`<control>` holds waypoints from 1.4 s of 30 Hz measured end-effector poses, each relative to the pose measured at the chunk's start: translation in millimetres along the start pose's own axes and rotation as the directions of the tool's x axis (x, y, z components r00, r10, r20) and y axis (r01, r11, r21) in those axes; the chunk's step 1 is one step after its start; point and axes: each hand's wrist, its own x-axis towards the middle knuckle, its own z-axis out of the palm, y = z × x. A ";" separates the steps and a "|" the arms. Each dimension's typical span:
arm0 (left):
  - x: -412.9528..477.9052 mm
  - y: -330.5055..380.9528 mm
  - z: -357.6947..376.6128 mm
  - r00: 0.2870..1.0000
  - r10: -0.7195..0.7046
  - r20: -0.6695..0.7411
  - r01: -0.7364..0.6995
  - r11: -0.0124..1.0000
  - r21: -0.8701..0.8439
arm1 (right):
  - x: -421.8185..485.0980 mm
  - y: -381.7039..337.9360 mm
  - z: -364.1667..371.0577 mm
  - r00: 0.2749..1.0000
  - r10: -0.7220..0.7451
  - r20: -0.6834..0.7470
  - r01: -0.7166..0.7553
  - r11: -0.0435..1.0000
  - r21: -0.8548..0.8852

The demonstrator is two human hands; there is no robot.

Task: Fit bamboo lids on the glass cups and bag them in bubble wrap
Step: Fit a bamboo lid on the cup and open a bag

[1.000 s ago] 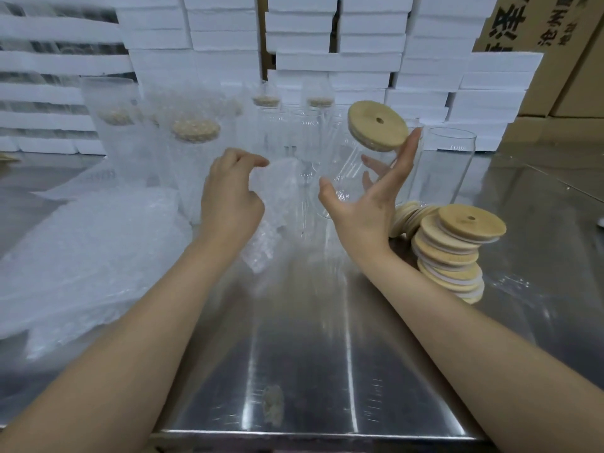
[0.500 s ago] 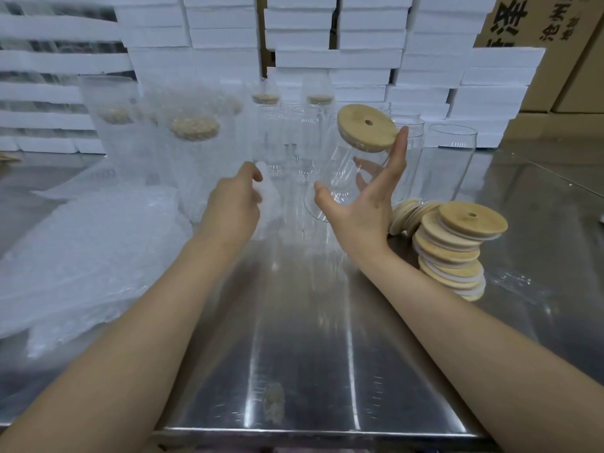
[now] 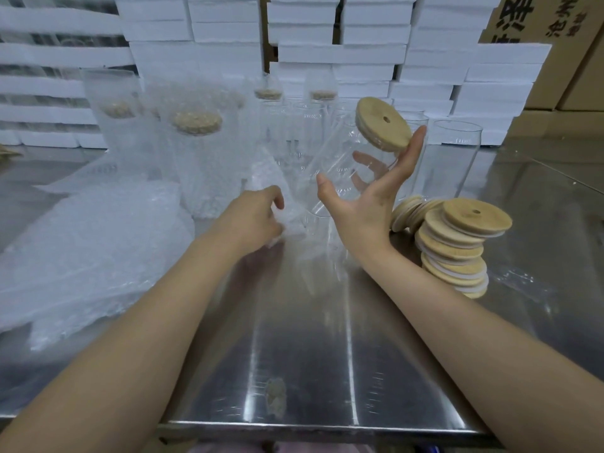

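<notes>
My right hand (image 3: pixel 362 204) holds a clear glass cup (image 3: pixel 340 168) tilted, its bamboo lid (image 3: pixel 383 124) up and to the right, its base down toward the left. Thumb and fingers wrap the glass; the fingers show through it. My left hand (image 3: pixel 253 220) grips the edge of a bubble-wrap bag (image 3: pixel 271 188) right beside the cup's base. A leaning stack of bamboo lids (image 3: pixel 457 243) stands at the right on the steel table (image 3: pixel 310 354). Several bagged, lidded cups (image 3: pixel 196 158) stand at the back left.
Loose bubble-wrap bags (image 3: pixel 81 250) lie in a heap at the left. Bare glass cups (image 3: pixel 454 155) stand behind my hands. White foam boxes (image 3: pixel 343 53) are stacked along the back, with cardboard cartons (image 3: pixel 555 24) at the far right. The table's front edge is near me.
My left hand has dropped lower and toward the cup's base, still on the bubble wrap. The right hand has tilted the lidded cup so its base points down-left.
</notes>
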 end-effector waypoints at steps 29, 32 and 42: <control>2.1 17.1 -3.2 0.916 -0.328 0.231 0.326 0.271 -0.906 | -2.2 -16.0 15.3 0.941 0.312 -0.132 -0.256 0.909 0.330; 4.0 19.5 -5.1 0.918 -0.375 0.130 0.246 0.282 -0.927 | -1.6 -11.1 13.1 0.954 0.281 -0.109 -0.245 0.934 0.261; -4.5 1.5 8.9 0.950 0.307 -0.057 -0.307 0.952 0.009 | 1.6 -14.3 9.5 0.942 0.266 -0.203 -0.203 0.937 0.284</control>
